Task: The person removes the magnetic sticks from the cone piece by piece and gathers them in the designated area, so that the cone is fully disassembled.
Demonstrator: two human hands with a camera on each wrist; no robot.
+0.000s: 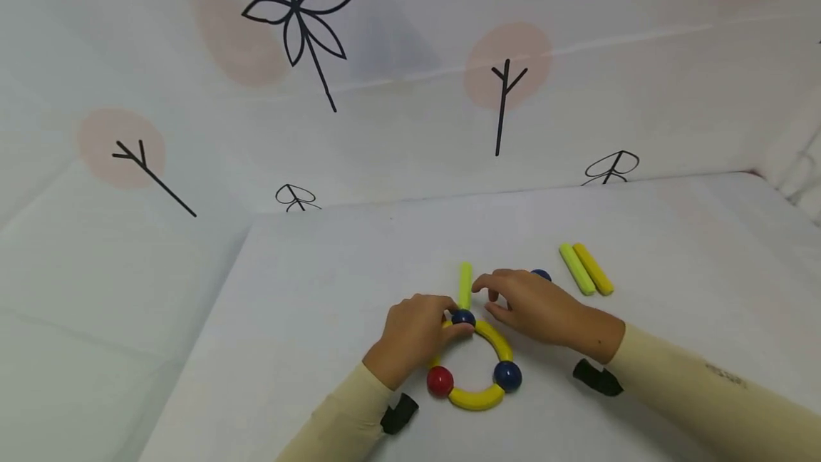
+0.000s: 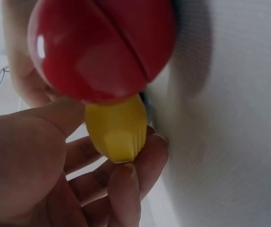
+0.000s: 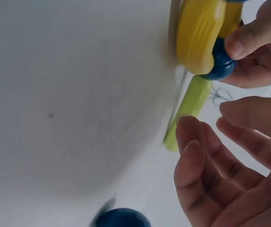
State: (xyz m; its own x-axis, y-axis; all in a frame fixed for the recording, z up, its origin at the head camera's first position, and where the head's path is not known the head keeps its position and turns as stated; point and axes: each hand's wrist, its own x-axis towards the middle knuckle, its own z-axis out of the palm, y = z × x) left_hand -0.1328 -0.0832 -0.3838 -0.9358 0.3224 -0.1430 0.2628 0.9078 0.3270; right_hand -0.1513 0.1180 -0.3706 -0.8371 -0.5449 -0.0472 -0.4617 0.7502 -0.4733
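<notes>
Straight light-green plastic-looking rod (image 1: 465, 285) is lying on the table (image 1: 321, 269), near end meeting a glossy dark-blue ball (image 1: 463, 318), long axis pointing away from the person. Left hand (image 1: 410, 334) is pinching that ball. Right hand (image 1: 539, 309) is hovering just right of the rod, nearer its free end, fingers loosely bent, thumb apart, holding nothing. Ring is counting three curved yellow pieces (image 1: 476, 399) (one partly hidden by left hand), two dark-blue balls (image 1: 507, 375), one glossy red ball (image 1: 440, 381). Beyond right hand: one loose blue ball (image 1: 541, 274), half hidden; farther right, one more light-green rod (image 1: 576, 269) and one straight yellow rod (image 1: 593, 269) are lying side by side.
</notes>
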